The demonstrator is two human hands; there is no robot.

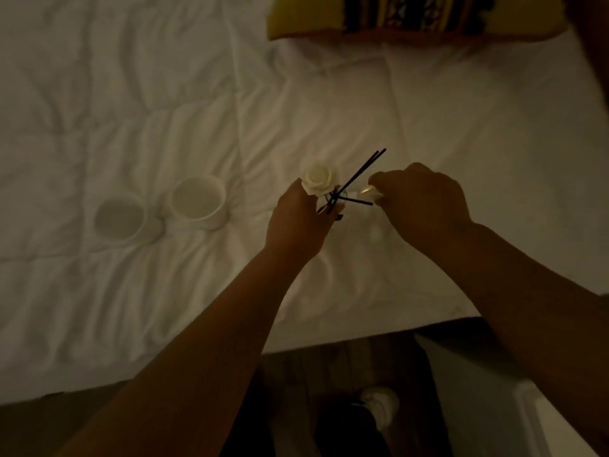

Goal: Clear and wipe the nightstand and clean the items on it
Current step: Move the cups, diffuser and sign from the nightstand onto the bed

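Over the white bed [164, 110], the left hand [296, 225] curls round a small bottle, mostly hidden, holding black reeds [359, 174] and a white rose [318, 181]. The right hand [425, 202], just beside it, pinches a pale cloth [369, 192]. Left of them a mug [197, 202] and a cup [120, 217] stand on the bed.

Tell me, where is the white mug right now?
In the head view, the white mug sits on the white bedspread, left of centre, between a smaller white cup and the left hand.
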